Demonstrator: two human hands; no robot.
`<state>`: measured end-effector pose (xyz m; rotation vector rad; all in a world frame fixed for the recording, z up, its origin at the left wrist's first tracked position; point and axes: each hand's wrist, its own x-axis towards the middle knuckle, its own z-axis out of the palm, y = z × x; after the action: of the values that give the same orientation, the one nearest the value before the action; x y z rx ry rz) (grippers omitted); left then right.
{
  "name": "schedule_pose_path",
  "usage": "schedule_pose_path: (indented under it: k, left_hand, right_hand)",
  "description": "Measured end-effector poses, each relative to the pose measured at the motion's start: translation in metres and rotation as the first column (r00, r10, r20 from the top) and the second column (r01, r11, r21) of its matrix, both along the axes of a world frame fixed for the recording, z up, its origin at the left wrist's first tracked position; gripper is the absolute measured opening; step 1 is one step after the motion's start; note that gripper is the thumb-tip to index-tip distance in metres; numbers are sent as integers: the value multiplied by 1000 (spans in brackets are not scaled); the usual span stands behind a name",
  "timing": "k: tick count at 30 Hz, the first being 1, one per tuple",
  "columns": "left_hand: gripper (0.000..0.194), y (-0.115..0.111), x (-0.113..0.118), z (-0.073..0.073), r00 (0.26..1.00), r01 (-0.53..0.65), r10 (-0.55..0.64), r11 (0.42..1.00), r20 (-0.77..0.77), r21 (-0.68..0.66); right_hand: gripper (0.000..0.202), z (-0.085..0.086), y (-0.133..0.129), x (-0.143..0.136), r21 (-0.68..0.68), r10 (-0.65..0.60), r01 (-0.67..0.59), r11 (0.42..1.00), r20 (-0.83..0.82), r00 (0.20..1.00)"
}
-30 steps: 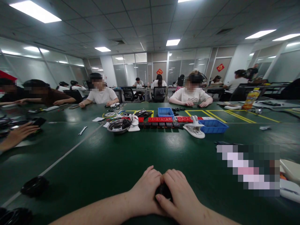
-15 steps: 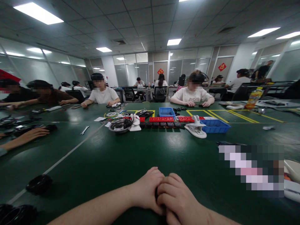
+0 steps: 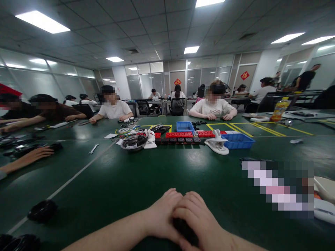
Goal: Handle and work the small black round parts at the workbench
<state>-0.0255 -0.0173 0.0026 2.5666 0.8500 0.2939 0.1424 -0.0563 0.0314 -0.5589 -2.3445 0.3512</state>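
My left hand point(image 3: 165, 212) and my right hand point(image 3: 196, 217) meet over the near edge of the green table point(image 3: 125, 184). Both have bent fingers, and the right one's curl over the left one's fingertips. In the gap between the palms a black shape point(image 3: 185, 228) shows. Whether it is an object or deep shadow I cannot make out. A black coiled cable point(image 3: 42, 211) lies to the left of my left forearm.
Across the middle stand red power-strip parts point(image 3: 180, 135), a white clamp point(image 3: 217, 143), a blue bin point(image 3: 238, 141) and a bowl of cables point(image 3: 133, 143). A wrench point(image 3: 93, 149) lies left. A co-worker's hand point(image 3: 42, 152) rests far left. People sit opposite. A drink bottle point(image 3: 280, 109) stands right.
My hands have parted slightly at the palms, so the dark gap between them is wider. The view has shifted a little. At the back right, a standing person has moved right.
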Motion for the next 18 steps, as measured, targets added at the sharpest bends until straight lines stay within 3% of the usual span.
schedule_pose_path:
  k: [4, 10, 14, 18]
  left_hand:
    - [65, -3, 1, -5, 998, -53, 50, 996, 47, 67]
    - [62, -9, 9, 1, 980, -193, 188, 978, 63, 83]
    - [44, -10, 10, 4, 966, -253, 248, 965, 67, 68]
    - [40, -10, 9, 5, 966, -252, 247, 966, 79, 62]
  right_hand:
    - [35, -4, 2, -2, -89, -162, 167, 982, 63, 985]
    - [21, -7, 4, -6, -107, -400, 426, 899, 200, 894]
    - [16, -7, 6, -6, -112, -472, 505, 856, 231, 851]
    - [15, -8, 7, -7, -113, -490, 525, 844, 238, 839]
